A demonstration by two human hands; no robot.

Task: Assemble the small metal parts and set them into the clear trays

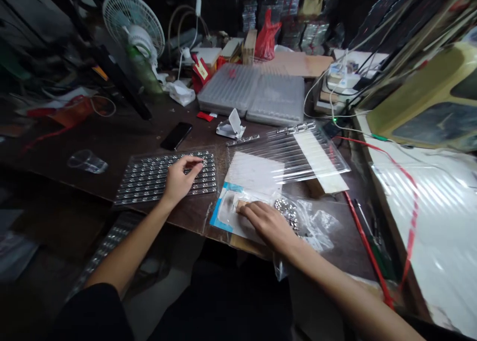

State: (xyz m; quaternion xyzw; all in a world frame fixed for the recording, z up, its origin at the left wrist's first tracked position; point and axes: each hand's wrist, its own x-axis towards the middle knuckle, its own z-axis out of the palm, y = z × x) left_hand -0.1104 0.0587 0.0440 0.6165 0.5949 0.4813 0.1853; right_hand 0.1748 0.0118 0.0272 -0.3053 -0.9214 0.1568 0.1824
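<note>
Two hands at a dark desk (126, 134), one over a tray and one by a heap of shiny bits

The left hand (179, 178) is over the flat tray (134, 200), which lies on the desk with rows of little shiny pieces (149, 176) in it; its thumb and pointing finger are bent close to each other, but I cannot tell if they pinch anything. The right hand (267, 224) has its fingers bent down on a small tan piece (241, 205), and I cannot tell if it is pinching it. Just beside that hand is a heap of tiny shiny bits (286, 209), with a crinkly clear bag (323, 224) next to it. Behind the tray lies a black phone (177, 135), near a little white box (231, 127) with its lid up
</note>
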